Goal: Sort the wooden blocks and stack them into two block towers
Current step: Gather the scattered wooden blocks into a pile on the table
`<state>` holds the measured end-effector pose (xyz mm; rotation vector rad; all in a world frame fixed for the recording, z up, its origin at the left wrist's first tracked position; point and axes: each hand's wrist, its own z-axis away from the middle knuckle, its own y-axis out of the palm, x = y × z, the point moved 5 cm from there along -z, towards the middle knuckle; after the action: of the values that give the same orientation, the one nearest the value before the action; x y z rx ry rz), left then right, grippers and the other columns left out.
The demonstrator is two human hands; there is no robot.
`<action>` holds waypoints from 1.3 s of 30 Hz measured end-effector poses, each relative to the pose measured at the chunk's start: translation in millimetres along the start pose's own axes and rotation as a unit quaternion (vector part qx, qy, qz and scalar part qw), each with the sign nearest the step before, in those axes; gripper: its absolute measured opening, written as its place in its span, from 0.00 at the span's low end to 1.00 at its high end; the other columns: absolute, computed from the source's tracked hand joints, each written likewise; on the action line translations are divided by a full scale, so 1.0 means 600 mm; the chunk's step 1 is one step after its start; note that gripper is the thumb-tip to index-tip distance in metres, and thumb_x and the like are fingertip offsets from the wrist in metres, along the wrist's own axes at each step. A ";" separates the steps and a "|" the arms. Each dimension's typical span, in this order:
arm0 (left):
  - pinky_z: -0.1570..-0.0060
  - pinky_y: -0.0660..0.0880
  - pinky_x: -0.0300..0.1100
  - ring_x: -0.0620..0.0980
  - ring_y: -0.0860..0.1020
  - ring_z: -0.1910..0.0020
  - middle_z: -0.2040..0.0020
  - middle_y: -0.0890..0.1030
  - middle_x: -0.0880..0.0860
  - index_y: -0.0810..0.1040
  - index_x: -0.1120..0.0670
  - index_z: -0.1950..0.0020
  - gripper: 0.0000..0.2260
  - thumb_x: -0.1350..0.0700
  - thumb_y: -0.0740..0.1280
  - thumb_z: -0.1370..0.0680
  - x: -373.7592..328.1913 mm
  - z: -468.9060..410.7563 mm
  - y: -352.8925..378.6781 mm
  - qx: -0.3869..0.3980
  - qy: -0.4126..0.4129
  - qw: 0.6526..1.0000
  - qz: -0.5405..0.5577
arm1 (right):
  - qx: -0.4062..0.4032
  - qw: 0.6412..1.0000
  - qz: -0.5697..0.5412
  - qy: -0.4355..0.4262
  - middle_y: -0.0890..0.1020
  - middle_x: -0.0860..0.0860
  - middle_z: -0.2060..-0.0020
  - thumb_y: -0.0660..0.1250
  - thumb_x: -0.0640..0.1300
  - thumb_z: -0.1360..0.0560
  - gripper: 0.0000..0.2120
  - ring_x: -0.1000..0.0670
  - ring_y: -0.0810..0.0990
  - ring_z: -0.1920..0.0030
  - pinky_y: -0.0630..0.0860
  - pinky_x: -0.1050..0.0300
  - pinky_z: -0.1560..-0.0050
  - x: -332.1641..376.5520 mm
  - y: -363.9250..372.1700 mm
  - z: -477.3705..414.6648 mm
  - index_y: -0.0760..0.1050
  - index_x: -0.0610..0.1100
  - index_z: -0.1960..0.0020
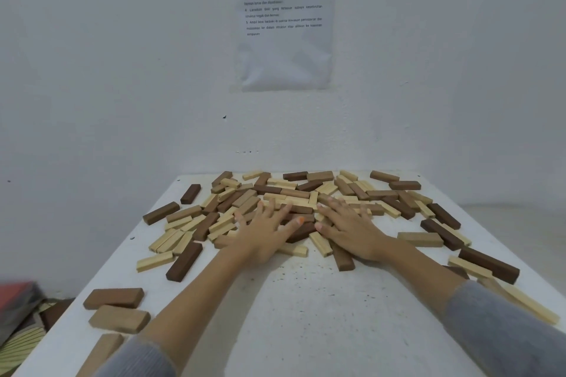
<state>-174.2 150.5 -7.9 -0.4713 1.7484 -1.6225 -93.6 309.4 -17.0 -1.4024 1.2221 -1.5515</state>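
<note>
Paper sheet [284, 18]: printed lines numbered 2–5 were legible; "blok" appeared repeatedly.
Other wording: was too blurred.

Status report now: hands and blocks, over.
Left hand and right hand open, flat on blocks. All scattered on table, no tower yet. Nothing blocking.

Light's soft, coolish, a bit dim. Faint shadow on the table [306, 330] btw my forearms [196, 291]. My fingers [266, 217] slightly smeared; wall sheet [284, 49] txt fuzzy; wide lens bends edges, bottom-left corner blurred.
</note>
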 end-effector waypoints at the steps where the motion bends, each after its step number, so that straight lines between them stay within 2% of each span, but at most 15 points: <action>1: 0.30 0.31 0.63 0.52 0.39 0.22 0.21 0.42 0.52 0.46 0.43 0.22 0.28 0.36 0.44 0.20 0.000 0.011 -0.012 -0.031 0.011 0.999 0.016 | -0.012 0.999 -0.047 0.001 0.50 0.53 0.21 0.49 0.58 0.17 0.26 0.52 0.44 0.22 0.33 0.37 0.26 0.003 -0.006 0.003 0.56 0.50 0.22; 4: 0.27 0.32 0.56 0.49 0.40 0.22 0.21 0.42 0.49 0.48 0.42 0.22 0.27 0.36 0.46 0.20 0.008 0.061 -0.049 -0.104 0.035 0.993 0.030 | -0.054 0.990 -0.133 0.000 0.57 0.53 0.22 0.51 0.57 0.17 0.24 0.54 0.50 0.22 0.34 0.40 0.26 0.026 -0.022 0.018 0.62 0.51 0.24; 8: 0.28 0.33 0.55 0.50 0.39 0.23 0.21 0.43 0.47 0.44 0.36 0.23 0.33 0.27 0.40 0.27 0.039 0.145 -0.067 -0.101 0.008 0.995 0.013 | -0.040 0.993 -0.095 -0.058 0.61 0.52 0.24 0.51 0.58 0.18 0.25 0.51 0.51 0.22 0.36 0.39 0.26 0.093 -0.014 0.031 0.60 0.52 0.24; 10: 0.28 0.34 0.56 0.51 0.39 0.22 0.21 0.43 0.47 0.42 0.33 0.25 0.35 0.26 0.38 0.32 0.060 0.190 -0.067 -0.090 -0.014 0.996 0.020 | -0.028 0.991 -0.091 -0.096 0.59 0.52 0.24 0.51 0.59 0.18 0.25 0.52 0.50 0.22 0.33 0.40 0.26 0.135 -0.004 0.037 0.58 0.53 0.23; 14: 0.28 0.34 0.58 0.52 0.36 0.23 0.21 0.41 0.46 0.41 0.33 0.25 0.37 0.24 0.38 0.33 0.119 0.280 -0.052 -0.078 -0.080 0.994 0.005 | -0.006 0.984 -0.083 -0.160 0.58 0.53 0.23 0.53 0.56 0.18 0.25 0.55 0.48 0.23 0.32 0.39 0.26 0.220 0.014 0.045 0.57 0.51 0.23; 16: 0.28 0.33 0.59 0.52 0.34 0.24 0.21 0.40 0.47 0.40 0.32 0.26 0.40 0.22 0.37 0.36 0.154 0.315 -0.043 -0.078 -0.114 0.990 -0.011 | 0.009 0.980 -0.081 -0.179 0.55 0.52 0.22 0.53 0.57 0.18 0.25 0.53 0.46 0.22 0.32 0.39 0.27 0.256 0.028 0.046 0.57 0.52 0.22; 20: 0.30 0.34 0.63 0.51 0.28 0.28 0.22 0.37 0.47 0.33 0.31 0.32 0.37 0.21 0.39 0.38 0.205 0.358 -0.028 -0.062 -0.170 0.983 -0.032 | 0.031 0.979 -0.040 -0.197 0.54 0.51 0.22 0.52 0.57 0.18 0.25 0.49 0.42 0.21 0.34 0.36 0.26 0.309 0.064 0.039 0.55 0.55 0.22; 24: 0.30 0.34 0.63 0.54 0.30 0.26 0.22 0.36 0.48 0.35 0.34 0.26 0.43 0.20 0.42 0.38 0.216 0.357 -0.023 -0.057 -0.178 0.982 0.012 | 0.024 0.974 0.026 -0.223 0.50 0.50 0.21 0.50 0.60 0.18 0.24 0.44 0.41 0.22 0.32 0.34 0.28 0.352 0.097 0.014 0.54 0.61 0.24; 26: 0.29 0.37 0.64 0.55 0.31 0.25 0.22 0.37 0.48 0.36 0.35 0.26 0.45 0.19 0.37 0.40 0.219 0.343 -0.023 -0.070 -0.175 0.982 0.031 | 0.024 0.970 0.056 -0.236 0.49 0.51 0.21 0.49 0.61 0.18 0.23 0.43 0.40 0.22 0.32 0.31 0.29 0.368 0.111 -0.001 0.53 0.63 0.24; 28: 0.28 0.40 0.65 0.56 0.33 0.24 0.21 0.38 0.49 0.35 0.36 0.25 0.49 0.19 0.28 0.44 0.224 0.326 -0.021 -0.068 -0.175 0.982 0.026 | 0.027 0.967 0.082 -0.239 0.48 0.52 0.21 0.47 0.61 0.18 0.23 0.43 0.39 0.22 0.32 0.30 0.31 0.375 0.118 -0.015 0.53 0.64 0.24; 30: 0.29 0.41 0.65 0.56 0.34 0.24 0.21 0.39 0.49 0.37 0.38 0.24 0.45 0.21 0.28 0.39 0.227 0.306 -0.023 -0.067 -0.180 0.981 0.029 | 0.027 0.968 0.091 -0.233 0.50 0.52 0.21 0.47 0.60 0.18 0.22 0.43 0.41 0.21 0.34 0.29 0.31 0.373 0.115 -0.028 0.54 0.63 0.24; 32: 0.28 0.40 0.63 0.54 0.36 0.23 0.21 0.43 0.48 0.41 0.40 0.22 0.32 0.30 0.40 0.24 0.229 0.286 -0.029 -0.090 -0.201 0.973 0.066 | 0.022 0.970 0.087 -0.226 0.53 0.53 0.21 0.47 0.58 0.17 0.22 0.44 0.43 0.21 0.37 0.28 0.29 0.361 0.108 -0.036 0.56 0.60 0.24; 33: 0.28 0.39 0.63 0.54 0.37 0.23 0.21 0.44 0.49 0.43 0.41 0.22 0.28 0.36 0.45 0.20 0.228 0.277 -0.032 -0.101 -0.206 0.970 0.078 | 0.022 0.971 0.083 -0.222 0.53 0.54 0.21 0.47 0.57 0.17 0.21 0.45 0.43 0.21 0.38 0.28 0.29 0.351 0.104 -0.037 0.56 0.59 0.24; 36: 0.29 0.39 0.63 0.56 0.37 0.23 0.21 0.43 0.50 0.43 0.42 0.22 0.25 0.41 0.46 0.18 0.234 0.242 -0.032 -0.092 -0.202 0.974 0.049 | 0.041 0.973 0.065 -0.217 0.50 0.57 0.21 0.48 0.58 0.17 0.21 0.47 0.41 0.21 0.38 0.31 0.28 0.314 0.099 -0.038 0.55 0.61 0.25; 39: 0.31 0.41 0.68 0.59 0.37 0.23 0.21 0.42 0.49 0.50 0.41 0.22 0.26 0.38 0.40 0.20 0.241 0.203 -0.025 -0.045 -0.171 0.984 -0.034 | 0.053 0.972 0.038 -0.224 0.48 0.60 0.22 0.48 0.59 0.18 0.20 0.52 0.38 0.22 0.39 0.33 0.26 0.283 0.093 -0.036 0.54 0.65 0.26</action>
<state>-192.2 -37.3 -25.0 -0.8102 1.5622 -1.4140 -147.9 137.9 -15.1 -1.5096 0.8928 -1.1448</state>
